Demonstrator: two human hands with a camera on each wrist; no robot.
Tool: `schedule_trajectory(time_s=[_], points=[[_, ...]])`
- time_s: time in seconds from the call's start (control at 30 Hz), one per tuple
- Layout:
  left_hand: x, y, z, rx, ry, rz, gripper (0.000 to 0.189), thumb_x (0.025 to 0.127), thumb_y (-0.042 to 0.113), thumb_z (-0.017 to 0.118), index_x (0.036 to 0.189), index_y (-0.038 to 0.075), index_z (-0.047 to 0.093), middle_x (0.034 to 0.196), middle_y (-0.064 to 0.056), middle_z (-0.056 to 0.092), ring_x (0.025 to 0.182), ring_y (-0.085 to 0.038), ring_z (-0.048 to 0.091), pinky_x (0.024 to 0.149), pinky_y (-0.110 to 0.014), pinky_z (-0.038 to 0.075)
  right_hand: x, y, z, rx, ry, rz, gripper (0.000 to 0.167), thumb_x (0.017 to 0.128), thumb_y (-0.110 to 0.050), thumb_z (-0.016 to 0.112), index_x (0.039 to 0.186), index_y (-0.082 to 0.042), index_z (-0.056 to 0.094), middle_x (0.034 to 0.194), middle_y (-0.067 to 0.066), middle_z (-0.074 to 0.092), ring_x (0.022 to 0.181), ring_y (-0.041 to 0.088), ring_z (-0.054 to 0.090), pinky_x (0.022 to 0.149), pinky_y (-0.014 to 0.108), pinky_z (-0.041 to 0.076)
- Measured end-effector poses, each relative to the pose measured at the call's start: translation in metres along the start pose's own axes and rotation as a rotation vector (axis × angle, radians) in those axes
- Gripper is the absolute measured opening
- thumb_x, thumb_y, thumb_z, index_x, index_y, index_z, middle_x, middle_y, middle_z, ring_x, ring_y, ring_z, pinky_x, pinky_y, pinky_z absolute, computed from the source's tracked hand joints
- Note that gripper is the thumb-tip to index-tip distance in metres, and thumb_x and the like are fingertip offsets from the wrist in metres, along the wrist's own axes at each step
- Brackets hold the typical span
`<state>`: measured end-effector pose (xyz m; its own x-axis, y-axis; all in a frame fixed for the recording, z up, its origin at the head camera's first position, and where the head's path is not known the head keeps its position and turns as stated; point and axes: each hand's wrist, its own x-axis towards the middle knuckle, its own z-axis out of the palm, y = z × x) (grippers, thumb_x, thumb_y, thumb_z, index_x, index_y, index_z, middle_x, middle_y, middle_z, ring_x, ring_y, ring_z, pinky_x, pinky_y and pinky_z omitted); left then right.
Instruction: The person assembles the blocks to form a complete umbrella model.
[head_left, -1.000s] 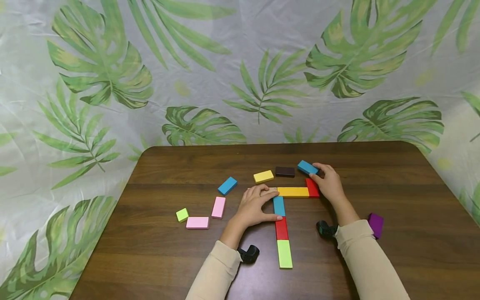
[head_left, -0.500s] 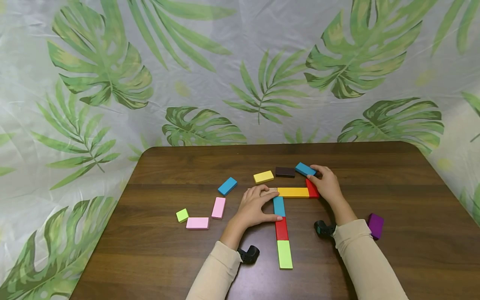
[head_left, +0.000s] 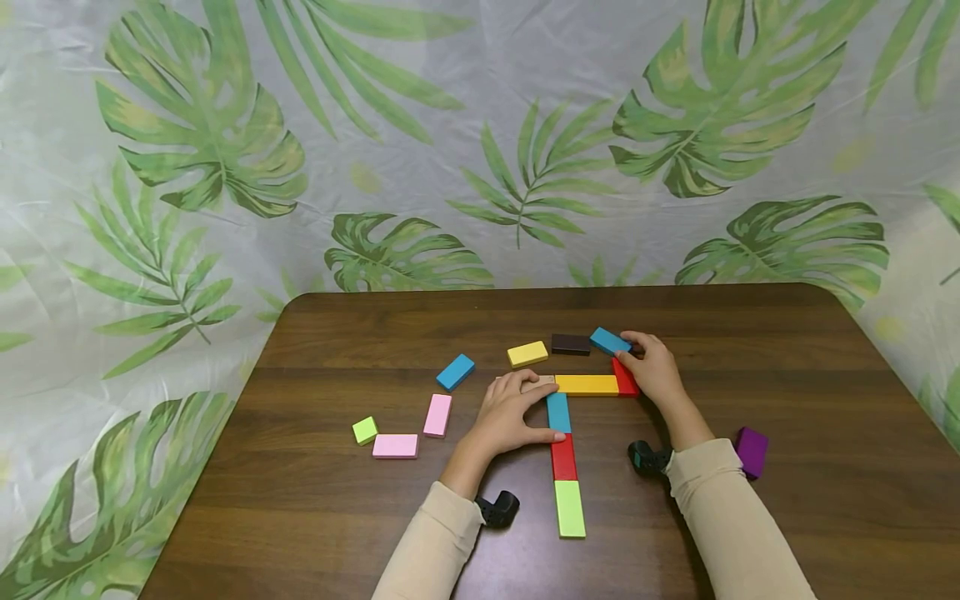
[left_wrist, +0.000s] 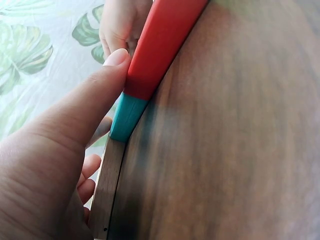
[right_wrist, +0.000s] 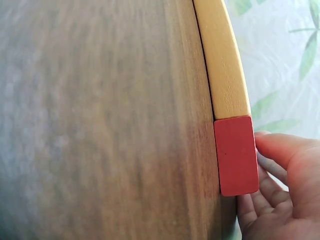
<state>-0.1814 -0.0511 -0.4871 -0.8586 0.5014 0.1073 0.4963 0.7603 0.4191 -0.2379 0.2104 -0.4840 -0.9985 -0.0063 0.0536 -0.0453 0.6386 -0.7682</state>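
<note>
My right hand [head_left: 654, 370] pinches the right end of a blue block [head_left: 609, 341] between thumb and fingers. That block slants just behind a red block [head_left: 626, 379], which meets the right end of an orange-yellow block [head_left: 585, 385]. The left hand [head_left: 504, 415] rests with spread fingers on a plain wooden block [left_wrist: 109, 190], largely covered in the head view. Its thumb touches the side of the row near where a teal block [head_left: 558, 412] joins a second red block [head_left: 564, 457]. A lime green block [head_left: 570, 509] ends this row toward me.
Behind the row lie a yellow block [head_left: 527, 354] and a dark brown block [head_left: 571, 344]. To the left are another blue block [head_left: 455, 372], two pink blocks [head_left: 437, 415] and a small green block [head_left: 364, 431]. A purple block [head_left: 752, 452] lies beside the right sleeve.
The right hand has shifted the blue block slightly left and toward me, closer to the dark brown block and the red block. My left hand has stayed in place.
</note>
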Motion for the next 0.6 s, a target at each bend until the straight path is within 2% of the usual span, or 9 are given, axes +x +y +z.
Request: schedule_trajectory(time_s=[0.6], points=[[0.0000, -0.0003, 0.0003, 0.001, -0.003, -0.003, 0.072, 0.068, 0.066, 0.061, 0.131, 0.035, 0.046, 0.129, 0.003, 0.036, 0.119, -0.018, 0.028, 0.101, -0.039, 0.018, 0.0021, 0.0005, -0.0002, 0.018, 0.013, 0.006, 0.036, 0.092, -0.015, 0.052, 0.123, 0.002, 0.049, 0.118, 0.024, 0.046, 0.105, 0.038, 0.043, 0.087, 0.050, 0.037]])
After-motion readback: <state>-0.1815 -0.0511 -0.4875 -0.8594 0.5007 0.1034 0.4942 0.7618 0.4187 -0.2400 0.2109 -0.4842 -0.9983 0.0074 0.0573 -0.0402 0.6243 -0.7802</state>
